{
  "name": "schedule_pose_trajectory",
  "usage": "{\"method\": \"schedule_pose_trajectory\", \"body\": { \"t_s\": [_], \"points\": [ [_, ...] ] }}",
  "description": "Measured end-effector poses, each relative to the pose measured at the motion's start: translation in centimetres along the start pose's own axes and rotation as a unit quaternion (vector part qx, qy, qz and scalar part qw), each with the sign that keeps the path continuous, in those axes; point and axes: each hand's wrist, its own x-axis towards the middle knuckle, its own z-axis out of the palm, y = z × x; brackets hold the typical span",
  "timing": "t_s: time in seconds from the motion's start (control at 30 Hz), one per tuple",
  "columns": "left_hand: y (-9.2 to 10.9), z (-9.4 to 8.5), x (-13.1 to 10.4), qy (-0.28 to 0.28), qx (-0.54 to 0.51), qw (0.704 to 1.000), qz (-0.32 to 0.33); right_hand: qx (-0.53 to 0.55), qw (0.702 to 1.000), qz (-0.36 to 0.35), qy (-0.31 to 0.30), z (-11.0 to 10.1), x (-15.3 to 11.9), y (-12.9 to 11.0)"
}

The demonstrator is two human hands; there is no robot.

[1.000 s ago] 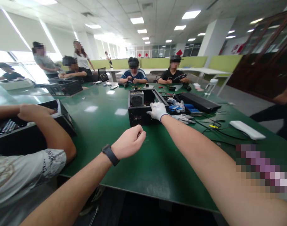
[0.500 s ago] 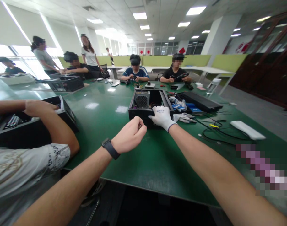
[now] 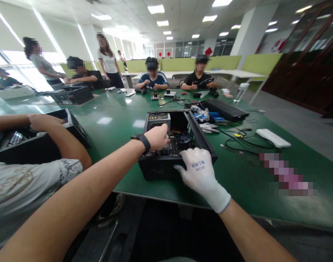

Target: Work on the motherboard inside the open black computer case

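An open black computer case (image 3: 166, 162) lies on the table in front of me. Inside it show a power supply (image 3: 163, 118) at the back left and a round fan (image 3: 183, 138) among wires. My left hand (image 3: 157, 138), bare with a dark watch on the wrist, reaches over the case's left part. Its fingers are curled; whatever they hold is too small and too hidden to name. My right hand (image 3: 198, 169), in a white glove, grips the near wall of the case, fingers over the rim and thumb outside.
On the left a co-worker's arm (image 3: 70, 145) reaches into another black case (image 3: 27, 153). To the right lie work gloves (image 3: 208, 127), black cables (image 3: 232, 140), a white bar-shaped object (image 3: 273, 138) and a black panel (image 3: 226, 109). Co-workers sit across the green table (image 3: 114, 153).
The case has come closer to me across the table, with my right hand on its near wall. My left hand has moved from before the case to over its interior.
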Motion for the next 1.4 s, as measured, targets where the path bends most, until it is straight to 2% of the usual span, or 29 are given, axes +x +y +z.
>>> {"method": "schedule_pose_trajectory", "body": {
  "t_s": [0.17, 0.33, 0.5, 0.7, 0.83, 1.0, 1.4],
  "points": [
    [1.3, 2.0, 1.4, -0.097, 0.112, 0.988, 0.04, 0.051, 0.999, -0.005, 0.016, -2.1, -5.5, -0.8],
    [2.5, 4.2, 2.3, -0.171, 0.16, 0.971, 0.044, 0.075, 0.996, -0.012, 0.04, -3.3, -9.0, -1.4],
    [2.9, 6.0, 2.4, -0.217, 0.169, 0.961, 0.026, 0.086, 0.994, -0.018, 0.057, -3.5, -10.1, -1.6],
    [2.9, 6.2, 2.3, -0.275, 0.195, 0.941, 0.014, 0.095, 0.995, -0.012, 0.041, -3.4, -10.2, -1.5],
    [2.8, 6.7, 2.7, -0.287, 0.194, 0.938, 0.001, 0.09, 0.994, -0.019, 0.05, -3.4, -10.2, -1.5],
    [2.4, 7.5, 3.2, -0.274, 0.194, 0.942, 0.014, 0.091, 0.995, -0.014, 0.038, -3.4, -10.2, -1.5],
    [2.6, 7.1, 2.8, -0.265, 0.186, 0.946, 0.001, 0.088, 0.996, -0.014, 0.032, -3.4, -10.2, -1.4]
  ]
}}
